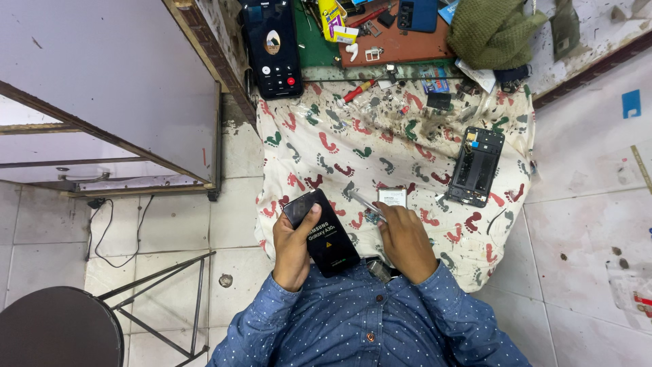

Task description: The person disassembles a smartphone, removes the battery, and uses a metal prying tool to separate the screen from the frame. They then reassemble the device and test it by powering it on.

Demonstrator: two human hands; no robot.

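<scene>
My left hand (293, 246) grips a black phone back cover (324, 234), thumb across its top. My right hand (405, 238) holds metal tweezers (365, 203) that point up and left over a small board part on the cloth. Right above that hand lies a small silver rectangular part (392, 197). An opened black phone frame (476, 166) rests on the right side of the footprint-patterned cloth (380, 146) spread over my lap.
A lit black phone (273, 47) leans at the worktable edge. The bench (401, 44) holds a red-handled screwdriver (356, 90), a yellow bottle (331, 17), small parts and a green knitted cloth (492, 28). A dark stool (61, 326) stands lower left, a glass cabinet (115, 88) at left.
</scene>
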